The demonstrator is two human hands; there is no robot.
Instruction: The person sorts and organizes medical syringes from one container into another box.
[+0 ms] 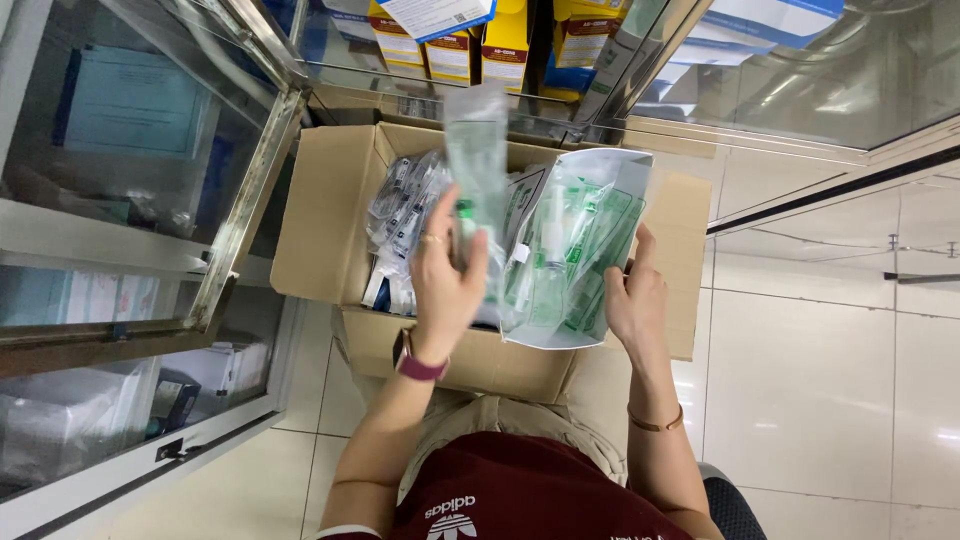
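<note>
An open cardboard box [330, 220] rests on my lap, filled with sealed clear packets of syringes [405, 205]. My left hand [445, 280] grips a long clear packet with a green-tipped syringe [477, 150] and lifts it upright above the box. My right hand [635, 295] holds the side of a white inner carton [615, 165] that stands tilted in the box, packed with green-printed syringe packets [575, 250]. A watch with a maroon strap sits on my left wrist and a thin bracelet on my right.
A glass-doored cabinet [245, 190] stands open at left, with boxes and papers on its shelves. Yellow and blue cartons [505, 45] line a shelf behind the box. White tiles [820, 400] lie to the right.
</note>
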